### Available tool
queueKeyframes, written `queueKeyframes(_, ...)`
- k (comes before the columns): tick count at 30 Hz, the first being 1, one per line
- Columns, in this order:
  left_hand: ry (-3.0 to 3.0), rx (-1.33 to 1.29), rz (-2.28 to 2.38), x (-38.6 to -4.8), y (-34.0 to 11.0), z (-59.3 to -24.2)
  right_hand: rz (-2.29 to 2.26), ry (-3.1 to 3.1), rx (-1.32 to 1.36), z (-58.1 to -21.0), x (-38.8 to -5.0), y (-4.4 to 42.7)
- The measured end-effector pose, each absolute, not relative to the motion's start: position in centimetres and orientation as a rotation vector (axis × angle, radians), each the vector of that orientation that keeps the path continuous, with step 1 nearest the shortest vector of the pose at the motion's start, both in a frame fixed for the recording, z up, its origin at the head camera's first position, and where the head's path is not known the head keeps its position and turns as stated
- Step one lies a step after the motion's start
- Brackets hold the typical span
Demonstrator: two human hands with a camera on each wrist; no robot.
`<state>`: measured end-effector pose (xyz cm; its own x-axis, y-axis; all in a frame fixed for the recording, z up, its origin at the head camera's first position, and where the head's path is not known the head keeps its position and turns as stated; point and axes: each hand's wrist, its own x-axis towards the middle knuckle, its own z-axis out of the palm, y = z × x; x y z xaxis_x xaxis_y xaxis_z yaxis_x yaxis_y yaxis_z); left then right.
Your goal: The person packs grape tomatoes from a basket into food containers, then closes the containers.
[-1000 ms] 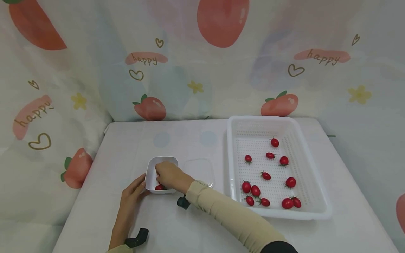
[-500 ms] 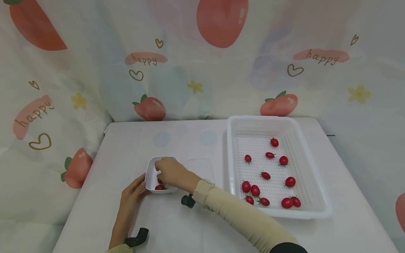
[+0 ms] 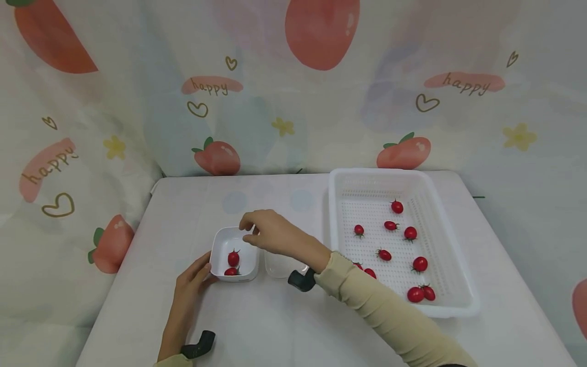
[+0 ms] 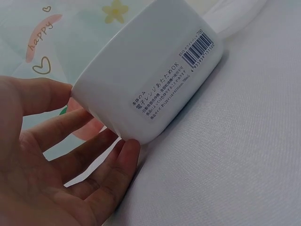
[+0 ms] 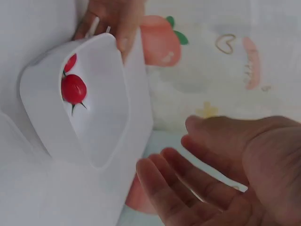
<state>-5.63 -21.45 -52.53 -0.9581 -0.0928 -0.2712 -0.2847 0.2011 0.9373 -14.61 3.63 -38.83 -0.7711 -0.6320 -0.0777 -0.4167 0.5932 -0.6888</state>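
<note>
A white plastic box (image 3: 220,255) stands on the table with two cherry tomatoes in it. One tomato (image 3: 233,259) lies with its green stem up toward the far side, and the other (image 3: 231,271) is partly hidden behind the near wall. My left hand (image 3: 194,275) touches the left side of the box; in the left wrist view its fingertips (image 4: 129,150) rest against the outer wall, which bears printed text and a barcode. My right hand (image 3: 275,232) hovers above the box's right rim, fingers loosely bent and holding nothing, as the right wrist view also shows.
A clear lid (image 3: 282,265) lies right of the box, partly under the right arm. Farther right stands a white perforated basket (image 3: 451,244) with several cherry tomatoes (image 3: 410,233); my right sleeve (image 3: 380,306) covers its near left corner. A printed cloth (image 3: 321,112) hangs behind the table.
My right hand has let go of a cherry tomato in the box and risen up and to the right, uncovering both tomatoes there. My left hand has stayed at the box.
</note>
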Motion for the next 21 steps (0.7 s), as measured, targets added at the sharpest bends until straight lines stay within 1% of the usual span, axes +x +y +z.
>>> queueKeyframes(4, 2.311, -0.373, 1.853, -5.7, -21.4, -52.4, -0.996, 2.467, -0.891, -37.8, -14.9, 5.8)
queueKeyframes(9, 2.313, -0.379, 1.839, -5.7, -21.4, -52.4, -1.042, 2.438, -0.933, -37.3, -15.0, 8.3)
queueKeyframes(16, 2.308, -0.376, 1.846, -5.6, -21.5, -52.3, -1.125, 2.442, -0.954, -37.0, -14.3, 11.9)
queueKeyframes(21, 2.303, -0.38, 1.846, -5.6, -21.4, -52.4, -1.165, 2.493, -0.923, -37.0, -13.7, 14.4)
